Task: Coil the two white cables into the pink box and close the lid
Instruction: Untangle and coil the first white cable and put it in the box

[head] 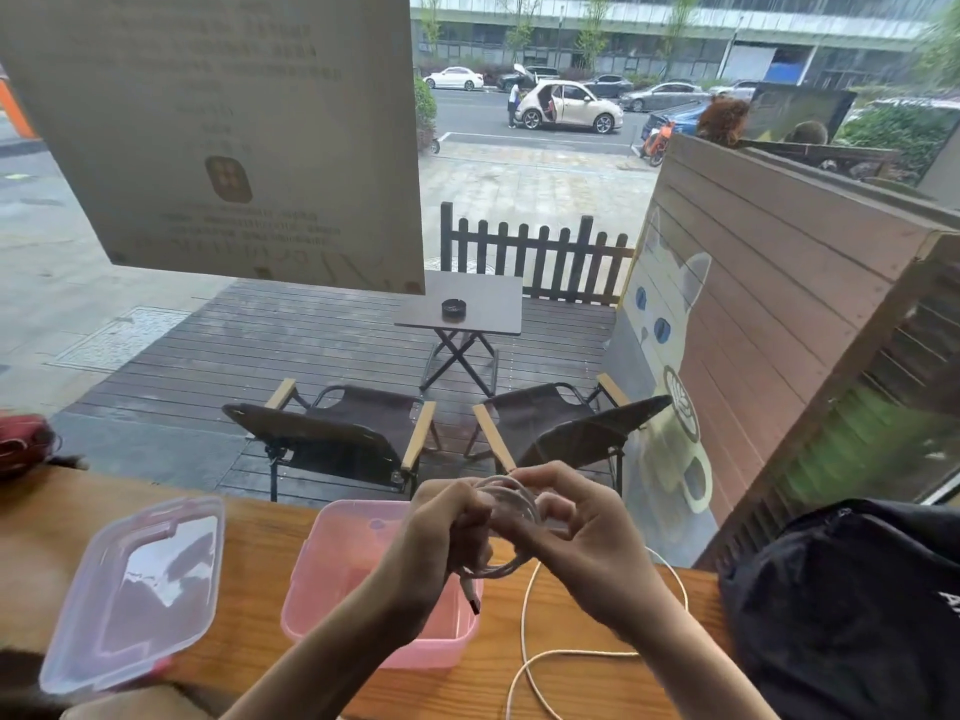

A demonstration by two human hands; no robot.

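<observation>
Task part done: your left hand (447,517) and right hand (576,522) both curl around one half-coiled white cable (511,504) above the open pink box (332,563), second cable (524,662) loose near the worktop's front edge, lid (140,589) off at left.

Printed lines are carried by the pale poster (218,132) on the window glass, seen reversed and too faint to be read. A white fragment of lettering, cut off by the frame edge, is borne by the black bag (852,605); no word can be made out.
</observation>
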